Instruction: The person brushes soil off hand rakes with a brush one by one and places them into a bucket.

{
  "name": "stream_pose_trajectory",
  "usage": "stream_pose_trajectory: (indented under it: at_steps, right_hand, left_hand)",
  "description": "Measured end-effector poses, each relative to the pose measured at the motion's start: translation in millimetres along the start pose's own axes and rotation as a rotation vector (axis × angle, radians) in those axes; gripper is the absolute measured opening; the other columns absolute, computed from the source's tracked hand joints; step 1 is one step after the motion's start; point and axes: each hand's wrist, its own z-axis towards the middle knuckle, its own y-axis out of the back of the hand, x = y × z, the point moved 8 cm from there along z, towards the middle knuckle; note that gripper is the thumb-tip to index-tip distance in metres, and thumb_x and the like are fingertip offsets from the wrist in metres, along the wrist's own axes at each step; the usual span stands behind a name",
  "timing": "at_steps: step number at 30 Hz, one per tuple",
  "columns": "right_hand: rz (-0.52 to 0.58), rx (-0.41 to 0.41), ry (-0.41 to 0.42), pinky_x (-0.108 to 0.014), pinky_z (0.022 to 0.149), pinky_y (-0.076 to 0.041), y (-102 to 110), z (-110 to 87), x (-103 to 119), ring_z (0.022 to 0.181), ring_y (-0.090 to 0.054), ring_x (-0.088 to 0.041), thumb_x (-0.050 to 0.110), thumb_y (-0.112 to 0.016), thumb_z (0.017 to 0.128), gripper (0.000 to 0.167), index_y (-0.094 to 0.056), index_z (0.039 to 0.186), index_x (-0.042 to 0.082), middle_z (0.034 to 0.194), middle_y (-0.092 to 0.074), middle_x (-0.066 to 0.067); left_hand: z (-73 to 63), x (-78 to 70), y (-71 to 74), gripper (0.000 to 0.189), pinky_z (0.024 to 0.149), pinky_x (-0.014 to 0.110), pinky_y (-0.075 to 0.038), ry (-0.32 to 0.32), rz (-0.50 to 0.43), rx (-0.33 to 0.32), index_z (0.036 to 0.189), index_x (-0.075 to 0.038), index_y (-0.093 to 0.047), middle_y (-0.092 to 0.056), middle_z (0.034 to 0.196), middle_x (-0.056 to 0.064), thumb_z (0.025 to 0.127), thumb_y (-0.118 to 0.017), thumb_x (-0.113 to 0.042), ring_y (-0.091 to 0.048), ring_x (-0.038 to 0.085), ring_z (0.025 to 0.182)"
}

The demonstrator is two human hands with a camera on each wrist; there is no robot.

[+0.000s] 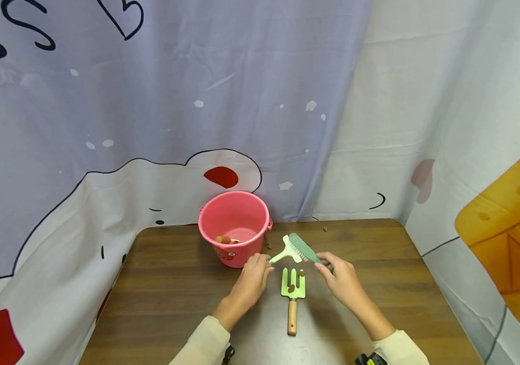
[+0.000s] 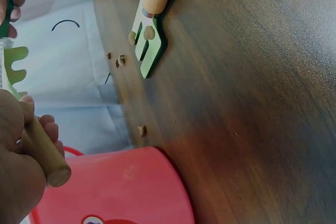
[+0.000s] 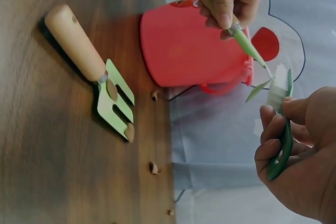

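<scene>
My left hand [image 1: 251, 279] grips the wooden handle of a small light-green garden rake [image 2: 46, 153], its toothed head raised over the table. In my right hand [image 1: 343, 279] is a green brush [image 1: 303, 247] with white bristles, held by its handle between thumb and fingers. The bristles meet the rake's head in the head and right wrist views. Below and between the hands, a light-green garden fork [image 1: 292, 317] with a wooden handle lies on the table. Brown bits, like dry pieces of soil or bark, rest on its tines.
A pink bucket [image 1: 211, 218] stands at the table's back edge, close behind my left hand, with a wooden-handled tool [image 1: 225, 240] inside. More brown crumbs [image 3: 154, 168] are scattered on the brown wooden table [image 1: 173, 304]. A printed curtain [image 1: 250, 101] hangs right behind the table.
</scene>
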Motion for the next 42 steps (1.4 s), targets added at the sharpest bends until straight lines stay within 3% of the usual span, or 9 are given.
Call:
stream_pose_trajectory:
  at_steps: [5,13,17,24,33,42]
  right_hand:
    - [0.098,0.055,-0.104,-0.023,0.071,-0.056,-8.3,0.7,-14.1,0.081,-0.072,-0.021,0.007,-0.067,0.098,0.018,-0.071,0.114,0.001,0.09,-0.075,-0.006]
    - [0.254,0.119,-0.214,-0.022,0.062,-0.053,-19.3,-1.2,-42.2,0.07,-0.062,-0.007,0.005,-0.064,0.099,0.019,-0.069,0.116,-0.003,0.092,-0.073,-0.018]
    - [0.257,0.122,-0.242,-0.022,0.062,-0.052,-21.3,-3.9,-53.3,0.069,-0.062,-0.008,0.004,-0.064,0.099,0.017,-0.07,0.114,-0.003,0.091,-0.073,-0.017]
    - [0.123,0.127,-0.23,-0.023,0.074,-0.054,-15.3,-7.1,-62.3,0.084,-0.072,-0.014,0.006,-0.066,0.099,0.017,-0.072,0.113,0.0,0.088,-0.075,-0.005]
    - [0.202,0.054,-0.151,-0.022,0.068,-0.055,4.6,1.5,-38.0,0.076,-0.066,-0.003,0.01,-0.065,0.1,0.022,-0.07,0.119,0.0,0.092,-0.074,-0.011]
    - [0.268,0.108,-0.183,-0.024,0.067,-0.056,-4.0,5.2,-32.5,0.073,-0.065,-0.005,0.01,-0.063,0.102,0.024,-0.068,0.122,-0.002,0.094,-0.074,-0.015]
  left_hand:
    - [-1.4,-1.2,1.8,0.023,0.077,0.037,-0.053,-0.025,0.005,-0.017,0.11,-0.001,-0.065,-0.063,0.095,0.006,0.093,-0.074,-0.014,-0.061,0.023,0.085]
    - [-3.6,-8.0,3.6,0.025,0.077,0.036,-0.054,-0.082,-0.006,-0.049,0.111,-0.001,-0.065,-0.064,0.095,0.006,0.09,-0.076,-0.009,-0.061,0.022,0.085]
    - [-1.8,-11.2,6.0,0.025,0.077,0.036,-0.054,-0.104,0.008,-0.063,0.11,-0.002,-0.065,-0.064,0.094,0.006,0.09,-0.076,-0.011,-0.061,0.022,0.085]
    - [4.8,-18.5,13.2,0.023,0.076,0.037,-0.054,-0.115,0.006,-0.076,0.111,0.0,-0.067,-0.064,0.094,0.006,0.092,-0.074,-0.012,-0.061,0.022,0.086]
    - [3.1,-15.6,11.7,0.023,0.079,0.037,-0.053,-0.089,0.04,-0.038,0.11,-0.003,-0.067,-0.064,0.095,0.005,0.092,-0.074,-0.015,-0.061,0.022,0.088]
    - [1.4,-18.4,8.8,0.024,0.078,0.035,-0.051,-0.119,0.047,-0.024,0.113,-0.004,-0.066,-0.063,0.096,0.003,0.093,-0.073,-0.017,-0.06,0.02,0.088]
